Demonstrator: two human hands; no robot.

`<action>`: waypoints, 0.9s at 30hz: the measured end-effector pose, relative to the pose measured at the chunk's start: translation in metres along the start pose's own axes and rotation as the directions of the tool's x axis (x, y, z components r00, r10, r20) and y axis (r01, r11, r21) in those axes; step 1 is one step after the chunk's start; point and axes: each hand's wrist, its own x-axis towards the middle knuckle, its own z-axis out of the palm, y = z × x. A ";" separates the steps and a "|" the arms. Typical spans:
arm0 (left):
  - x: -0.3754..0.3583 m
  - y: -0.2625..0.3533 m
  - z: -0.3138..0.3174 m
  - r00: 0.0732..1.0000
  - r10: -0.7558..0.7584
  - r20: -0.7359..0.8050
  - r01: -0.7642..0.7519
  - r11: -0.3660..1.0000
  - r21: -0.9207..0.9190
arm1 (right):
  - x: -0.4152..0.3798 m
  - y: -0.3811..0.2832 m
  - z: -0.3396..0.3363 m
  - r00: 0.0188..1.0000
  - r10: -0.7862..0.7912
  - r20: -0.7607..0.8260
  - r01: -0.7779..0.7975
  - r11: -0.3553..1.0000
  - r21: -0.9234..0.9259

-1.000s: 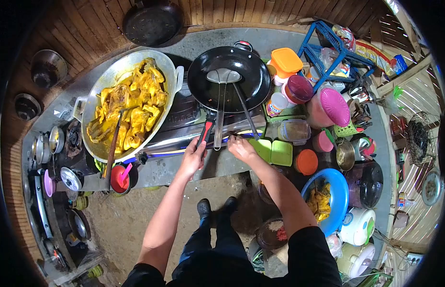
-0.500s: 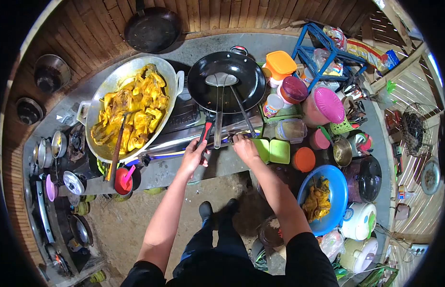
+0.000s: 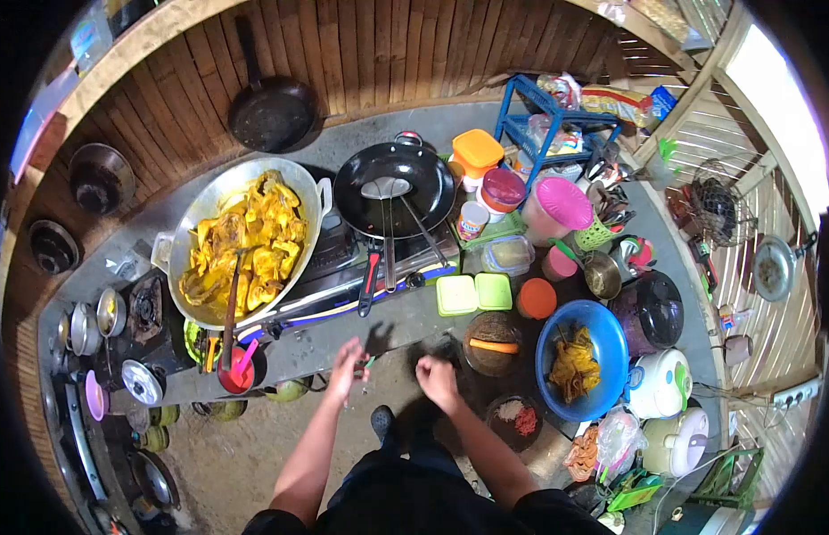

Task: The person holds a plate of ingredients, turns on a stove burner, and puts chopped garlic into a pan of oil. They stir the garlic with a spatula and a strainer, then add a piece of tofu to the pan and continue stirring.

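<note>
My left hand (image 3: 347,373) hovers in front of the counter edge, fingers loosely apart; a tiny green spot shows by its fingertips, too small to name. My right hand (image 3: 439,382) is beside it with curled fingers, and whatever they may hold is hidden. Beyond them a black wok (image 3: 357,201) sits on the stove (image 3: 321,299), its red and black handle (image 3: 370,278) towards me. A skimmer (image 3: 387,188) and another long-handled utensil (image 3: 423,230) rest across it. To the left, a large metal pan (image 3: 184,214) holds yellow chicken pieces (image 3: 254,232) and a wooden-handled utensil (image 3: 229,321).
A blue basin (image 3: 615,370) with more yellow chicken (image 3: 575,366) stands on the right. Nearer me are a stone mortar (image 3: 493,364) with an orange pestle-like stick (image 3: 495,346) and a dish of red paste (image 3: 526,422). Green-lidded boxes (image 3: 456,295) and a red cup (image 3: 236,382) line the counter.
Both hands have drawn back from the stove front towards my body. My right hand has left the stove's front edge, and my left has moved away from the wok handle. The view has shifted.
</note>
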 end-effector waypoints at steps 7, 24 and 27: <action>-0.065 -0.181 -0.105 0.906 -0.420 -0.044 0.411 0.853 0.323 | -0.123 0.025 0.048 0.980 0.057 0.193 -0.050 0.998 -0.044; -0.092 -0.207 -0.156 0.928 -0.360 -0.101 0.357 0.775 0.521 | -0.190 0.070 0.018 0.912 0.302 0.277 -0.304 0.952 -0.036; -0.096 -0.198 -0.133 0.951 -0.304 -0.050 0.290 0.829 0.479 | -0.206 0.072 0.005 0.951 0.228 0.210 -0.245 0.967 0.063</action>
